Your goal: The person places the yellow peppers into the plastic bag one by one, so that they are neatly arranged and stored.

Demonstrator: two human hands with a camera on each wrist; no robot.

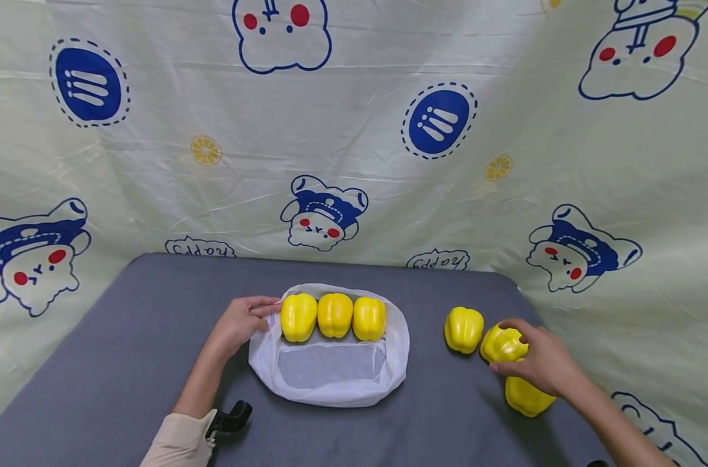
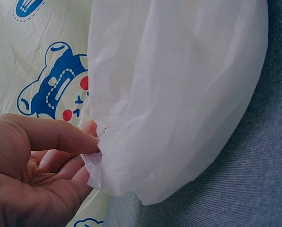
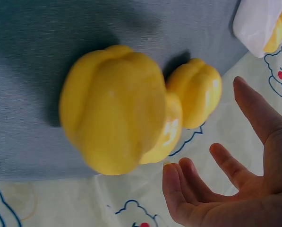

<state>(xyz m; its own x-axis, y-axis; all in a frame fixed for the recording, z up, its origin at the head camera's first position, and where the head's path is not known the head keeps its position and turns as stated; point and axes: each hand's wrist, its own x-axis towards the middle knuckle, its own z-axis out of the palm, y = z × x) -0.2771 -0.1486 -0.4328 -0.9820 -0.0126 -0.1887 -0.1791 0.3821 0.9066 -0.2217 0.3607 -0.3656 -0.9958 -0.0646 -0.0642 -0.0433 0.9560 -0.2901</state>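
Note:
A white plastic bag (image 1: 342, 394) lies with its mouth open on the table, three yellow bell peppers (image 1: 335, 315) in a row along its far side. My left hand (image 1: 239, 324) pinches the bag's left edge between thumb and fingers, as the left wrist view also shows. At the right, three more yellow bell peppers stand close together: one on the left (image 1: 464, 329), one in the middle (image 1: 501, 344) and one nearer (image 1: 527, 397). Over the middle and near ones hovers my right hand (image 1: 543, 360), thumb and fingers spread and nothing in its grasp.
The grey cloth-covered table (image 1: 126, 350) carries all of this. Behind it hangs a pale sheet (image 1: 377, 214) printed with cartoon bears. A black strap (image 1: 231, 418) sits at my left wrist, by the light sleeve (image 1: 181, 441).

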